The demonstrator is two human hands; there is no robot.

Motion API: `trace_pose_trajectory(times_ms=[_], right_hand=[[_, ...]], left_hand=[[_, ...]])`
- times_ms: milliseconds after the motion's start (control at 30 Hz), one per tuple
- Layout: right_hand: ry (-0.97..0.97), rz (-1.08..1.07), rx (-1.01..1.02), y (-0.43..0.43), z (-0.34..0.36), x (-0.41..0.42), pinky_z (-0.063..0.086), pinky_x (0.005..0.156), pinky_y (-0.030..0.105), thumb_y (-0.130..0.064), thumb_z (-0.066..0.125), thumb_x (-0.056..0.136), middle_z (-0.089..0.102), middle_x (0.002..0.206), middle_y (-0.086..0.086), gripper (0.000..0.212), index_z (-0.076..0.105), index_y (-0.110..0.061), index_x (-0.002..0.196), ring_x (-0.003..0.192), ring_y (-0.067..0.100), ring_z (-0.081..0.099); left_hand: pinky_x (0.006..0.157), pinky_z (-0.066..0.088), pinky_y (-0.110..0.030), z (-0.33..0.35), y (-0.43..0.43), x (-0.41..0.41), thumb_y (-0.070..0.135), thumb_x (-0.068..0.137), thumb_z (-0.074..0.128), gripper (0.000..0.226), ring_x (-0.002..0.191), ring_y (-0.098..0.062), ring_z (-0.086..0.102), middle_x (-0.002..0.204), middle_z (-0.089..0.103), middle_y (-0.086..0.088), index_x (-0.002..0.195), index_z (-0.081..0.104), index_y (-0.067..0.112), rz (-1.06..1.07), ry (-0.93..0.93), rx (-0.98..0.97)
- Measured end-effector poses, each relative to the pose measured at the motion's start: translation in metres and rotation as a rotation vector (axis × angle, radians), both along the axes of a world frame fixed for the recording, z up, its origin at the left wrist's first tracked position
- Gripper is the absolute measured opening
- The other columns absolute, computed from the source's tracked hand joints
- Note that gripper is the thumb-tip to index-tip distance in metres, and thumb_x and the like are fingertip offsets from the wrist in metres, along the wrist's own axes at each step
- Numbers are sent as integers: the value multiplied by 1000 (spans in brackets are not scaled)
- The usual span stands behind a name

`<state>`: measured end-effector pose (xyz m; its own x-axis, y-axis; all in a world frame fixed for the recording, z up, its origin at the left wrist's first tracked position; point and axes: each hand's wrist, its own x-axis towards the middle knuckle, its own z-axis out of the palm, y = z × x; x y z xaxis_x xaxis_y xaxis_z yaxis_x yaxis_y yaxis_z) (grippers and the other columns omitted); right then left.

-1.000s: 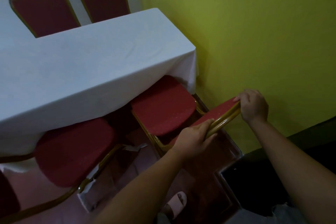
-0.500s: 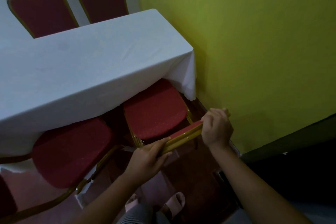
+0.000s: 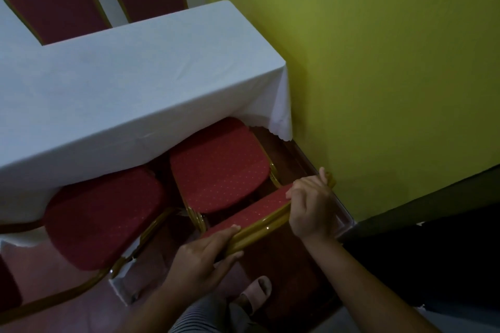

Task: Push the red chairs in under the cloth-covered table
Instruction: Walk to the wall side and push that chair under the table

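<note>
A table under a white cloth (image 3: 130, 84) fills the upper left. A red chair (image 3: 219, 167) with a gold frame stands at its near right corner, the seat partly beneath the cloth's hem. My left hand (image 3: 203, 257) grips the left end of the chair's top back rail. My right hand (image 3: 311, 208) grips the right end of that rail. A second red chair (image 3: 102, 216) stands to the left, its seat mostly out from the table.
Two more red chairs (image 3: 54, 5) stand at the table's far side. A yellow-green wall (image 3: 378, 62) runs close along the right. My slippered foot (image 3: 257, 295) is on the reddish floor below the chair. A dark panel (image 3: 433, 238) sits at lower right.
Both hands and the chair's back rail have moved left and toward the table. The seat has slid further in under the cloth's hem.
</note>
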<state>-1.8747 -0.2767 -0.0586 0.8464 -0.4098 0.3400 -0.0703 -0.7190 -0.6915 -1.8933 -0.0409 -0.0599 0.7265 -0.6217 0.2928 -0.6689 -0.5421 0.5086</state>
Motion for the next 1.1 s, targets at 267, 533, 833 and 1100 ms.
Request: trace_pose_trajectory(times_ms=[267, 533, 833, 1100], right_hand=[[25, 52, -18, 27, 14, 31, 21, 115, 46, -24, 24, 86, 29, 48, -14, 39, 34, -18, 49, 58, 14, 40], [75, 167, -91, 20, 2, 70, 20, 115, 42, -28, 27, 87, 56, 57, -3, 46, 56, -12, 56, 67, 15, 51], [33, 204, -159, 10, -6, 98, 25, 113, 39, -24, 27, 89, 71, 83, 2, 45, 68, -12, 72, 85, 15, 58], [85, 198, -170, 2, -3, 128, 23, 113, 38, -26, 25, 87, 73, 88, 5, 51, 72, -9, 80, 88, 18, 59]], left_hand=[[56, 52, -20, 0, 24, 34, 59, 95, 32, 55, 73, -7, 68, 96, 74, 5, 122, 59, 19, 117, -53, 126], [58, 41, -17, -5, 31, 81, 60, 78, 49, 51, 67, -9, 69, 84, 74, 10, 111, 66, 25, 273, -67, 206], [58, 51, -26, -10, 31, 105, 63, 77, 47, 57, 71, -16, 71, 85, 75, 5, 110, 69, 23, 318, -102, 200], [57, 50, -28, -10, 25, 135, 68, 77, 41, 61, 70, -19, 71, 80, 75, 2, 108, 69, 23, 321, -94, 170]])
